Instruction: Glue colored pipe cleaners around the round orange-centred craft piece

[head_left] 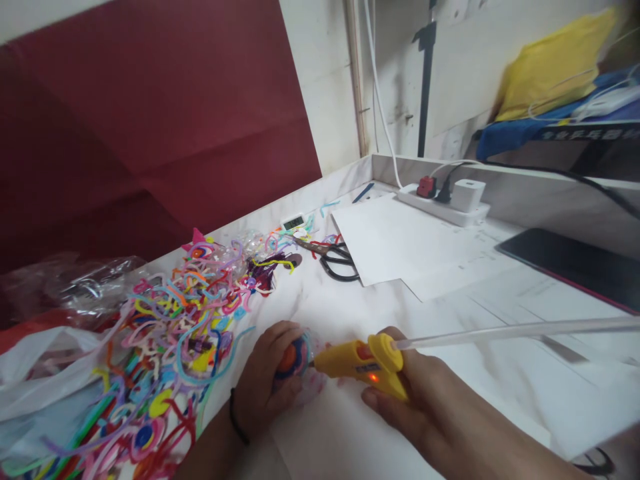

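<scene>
Near the bottom centre, my left hand (267, 373) is wrapped round a small round craft piece (289, 358) with an orange centre and a blue ring. Clear, pink-flecked material shows beside the piece. My right hand (420, 393) grips a yellow glue gun (367, 367), its orange light lit. The nozzle points left and meets the edge of the craft piece; whether it touches is too blurred to tell. A long translucent glue stick (515, 331) runs out of the gun's back toward the right edge.
Colourful pipe cleaners (175, 313) and plastic bags (45, 380) cover the left side. Black-handled scissors (340, 261) lie behind my hands, near white paper (395, 233). A power strip (450, 208) and a dark phone (575, 263) are at the right.
</scene>
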A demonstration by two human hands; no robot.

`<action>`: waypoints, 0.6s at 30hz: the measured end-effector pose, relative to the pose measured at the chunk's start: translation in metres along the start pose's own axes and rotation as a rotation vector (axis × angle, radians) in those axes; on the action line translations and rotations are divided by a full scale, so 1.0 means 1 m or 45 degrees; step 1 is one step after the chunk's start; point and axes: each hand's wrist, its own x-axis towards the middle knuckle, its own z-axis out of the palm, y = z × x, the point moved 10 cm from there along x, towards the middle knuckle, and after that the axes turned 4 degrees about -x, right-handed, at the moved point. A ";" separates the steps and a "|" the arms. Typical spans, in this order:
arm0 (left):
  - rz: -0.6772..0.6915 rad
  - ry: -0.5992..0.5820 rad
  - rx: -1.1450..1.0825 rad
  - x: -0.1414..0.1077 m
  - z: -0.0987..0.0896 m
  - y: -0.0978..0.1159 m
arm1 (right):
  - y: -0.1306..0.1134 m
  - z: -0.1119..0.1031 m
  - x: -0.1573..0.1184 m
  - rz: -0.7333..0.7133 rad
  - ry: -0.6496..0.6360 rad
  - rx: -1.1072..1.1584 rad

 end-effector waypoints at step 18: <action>-0.018 -0.005 -0.018 -0.002 -0.002 -0.002 | 0.007 -0.003 0.023 0.064 0.017 0.071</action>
